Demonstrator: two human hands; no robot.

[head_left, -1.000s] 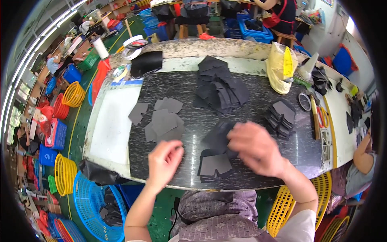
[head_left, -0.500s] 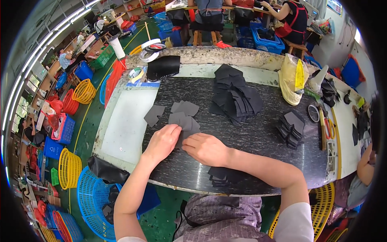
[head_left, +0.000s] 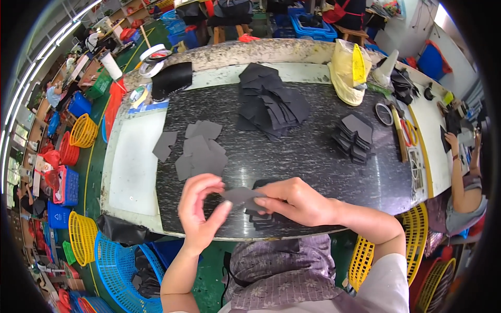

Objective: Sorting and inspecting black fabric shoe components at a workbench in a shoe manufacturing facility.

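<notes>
Dark worktable [head_left: 313,156], three heaps of dark cut pieces: big pile [head_left: 271,101] at 12 o'clock, small stack [head_left: 355,136] at 2, loose spread [head_left: 198,151] at 10. Both hands pinch one grey piece [head_left: 241,196], long axis left-right: left hand [head_left: 201,211] at 9 o'clock end, right hand [head_left: 295,201] at 3, over short stack [head_left: 261,219]

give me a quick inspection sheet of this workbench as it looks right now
surface: dark speckled tabletop, white mat on its left part
job's things: flat grey cut piece held in both hands above a small dark stack; loose grey pieces spread out; big pile; neat stack
clutter: yellow plastic bag, tape rolls, black roll
grippers: left hand and right hand pinch the piece
cables: nothing seen
surroundings: blue basket and yellow basket on the floor, another person's arm at right
</notes>
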